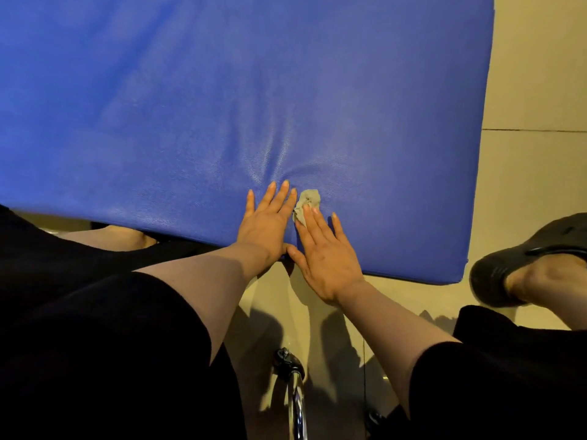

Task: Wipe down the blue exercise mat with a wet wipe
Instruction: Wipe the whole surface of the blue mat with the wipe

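Both hands lay flat on blue exercise mat [222, 106], near its front edge. Left hand [265, 219] spread open, holding nothing, bracing. Right hand [325, 249] pressed crumpled wet wipe [307, 201] under straight fingertips [307, 214], no pinch. Mat looked padded, dimpling under pressure, vinyl skin likely slick when damp. Wipe limp, light; best pinned flat under fingers.

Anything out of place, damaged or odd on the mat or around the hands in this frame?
Nothing looks damaged or spilled. The blue mat shows only a dent and creases where the hands press near its front edge. The wipe is a small crumpled grey wad under the right hand fingertips, covering little surface. The left hand lies flat beside it.
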